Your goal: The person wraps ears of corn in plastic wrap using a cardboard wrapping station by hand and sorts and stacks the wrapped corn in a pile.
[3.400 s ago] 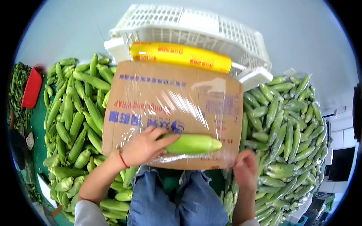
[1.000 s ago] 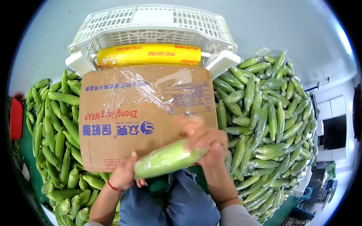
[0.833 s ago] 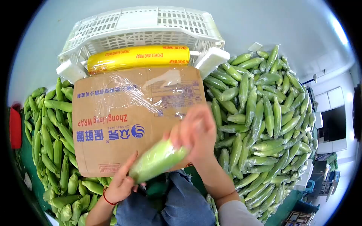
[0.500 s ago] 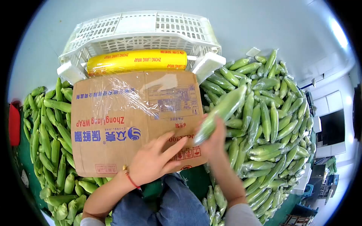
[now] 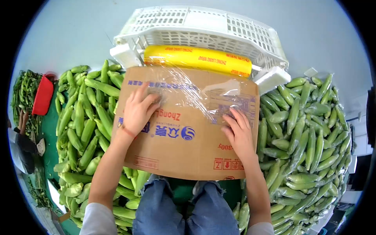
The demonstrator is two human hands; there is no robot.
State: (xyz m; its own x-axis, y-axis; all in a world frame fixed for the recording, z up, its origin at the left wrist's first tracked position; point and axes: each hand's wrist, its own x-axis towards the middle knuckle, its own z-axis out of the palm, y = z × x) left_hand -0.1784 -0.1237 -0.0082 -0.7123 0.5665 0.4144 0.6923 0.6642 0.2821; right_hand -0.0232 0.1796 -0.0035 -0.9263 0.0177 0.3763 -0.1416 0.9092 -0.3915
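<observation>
And the wrapped ear is out of the right hand [image 5: 241, 135] now, and both hands have swung up over the cardboard, where a moment ago they were down by its near edge! The clear film [image 5: 196, 100] lies creased and shining across the upper part of the cardboard box [image 5: 188, 156], running down from the yellow roll [image 5: 196, 59]. The left hand [image 5: 137, 111] is at the film's left side, its fingers bent and parted; the right fingers are bent and spread near its right side. Whether either set is pinching the film, I cannot tell from here. Just beyond the box sits that roll, on a rod in front of the white crate [image 5: 172, 17]. Bare ears in a green heap [image 5: 82, 129] to the left, film-wrapped ears in a glossy heap [image 5: 305, 141] to the right! Denim knees [image 5: 160, 207] below the near edge. Far left, a red container [image 5: 43, 96] beside leafy greens [image 5: 25, 92], and another person's arm [image 5: 24, 121] reaching in.
</observation>
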